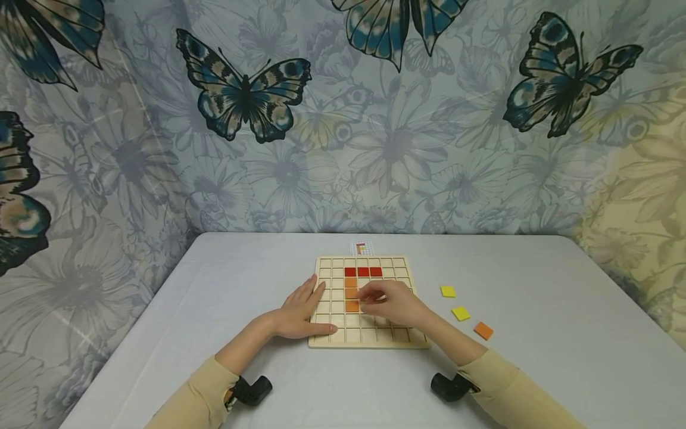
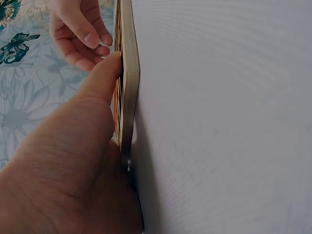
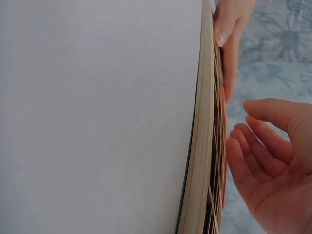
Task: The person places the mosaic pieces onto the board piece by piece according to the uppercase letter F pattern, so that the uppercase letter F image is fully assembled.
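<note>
A square wooden grid board point(image 1: 370, 341) lies on the table. My left hand point(image 1: 296, 311) rests on its left side, fingers spread and straight, the thumb lying over the near left corner. Three red tiles point(image 1: 363, 272) form a row near the board's far side. Below the leftmost red one, orange tiles point(image 1: 351, 293) run down a column. Over the board, just right of the lowest orange tile, hovers my right hand point(image 1: 395, 302) with loosely bent fingers. In the right wrist view, thumb and fingers of the right hand point(image 3: 273, 156) stand apart with nothing between them.
Two yellow tiles point(image 1: 448, 291) and a loose orange tile point(image 1: 483, 330) lie on the white table point(image 1: 563, 310) right of the board. A small card with a printed coloured grid point(image 1: 361, 248) sits behind the board's far edge. A butterfly-patterned cloth point(image 1: 375, 149) hangs behind the table.
</note>
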